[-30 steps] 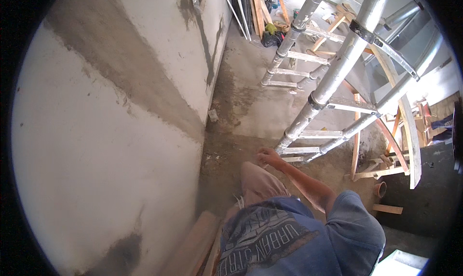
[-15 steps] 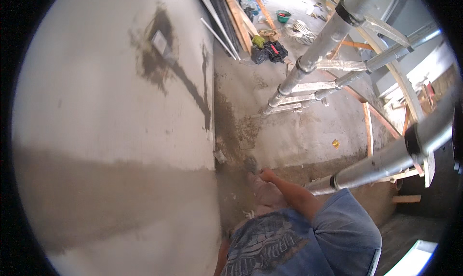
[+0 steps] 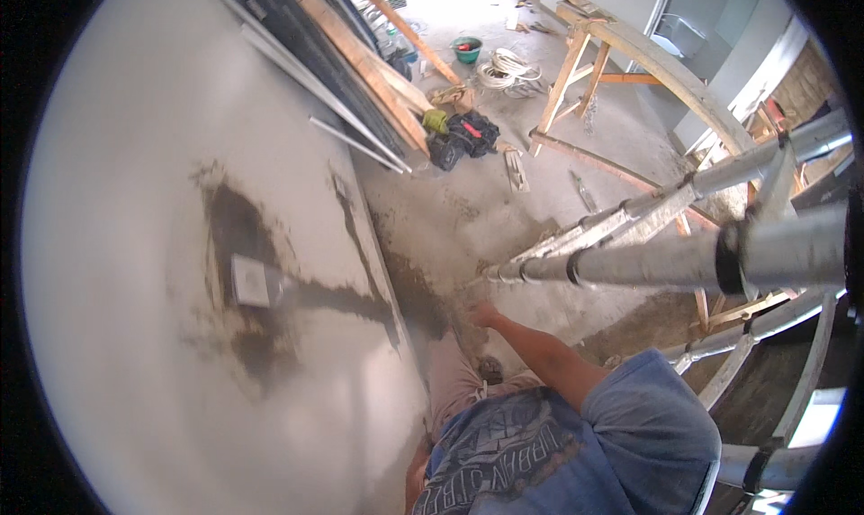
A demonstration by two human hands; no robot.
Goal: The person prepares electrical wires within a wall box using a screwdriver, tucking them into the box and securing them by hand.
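Note:
My right hand (image 3: 481, 314) hangs beside my leg, left of the leaning aluminium ladder (image 3: 656, 260), whose rungs and black-banded tubes fill the right side. The hand is blurred, so I cannot tell whether its fingers are curled or apart. A bit of my left arm (image 3: 416, 474) shows low beside the wall, with its hand hidden. The white wall (image 3: 126, 272) at my left has a dark damp-looking patch around a small white square plate (image 3: 249, 281), with a dark strip running toward the floor.
Planks (image 3: 360, 65) and pipes lean against the left wall ahead. Black bags (image 3: 468, 140), a green basin (image 3: 467, 54) and a coiled white hose (image 3: 504, 70) lie on the concrete floor (image 3: 432, 218). A wooden trestle frame (image 3: 576, 83) stands at the right rear, near a doorway.
I have moved forward along the wall: the plate is nearer, and the ladders now run across the right of my view at closer range. My right arm still hangs by my leg.

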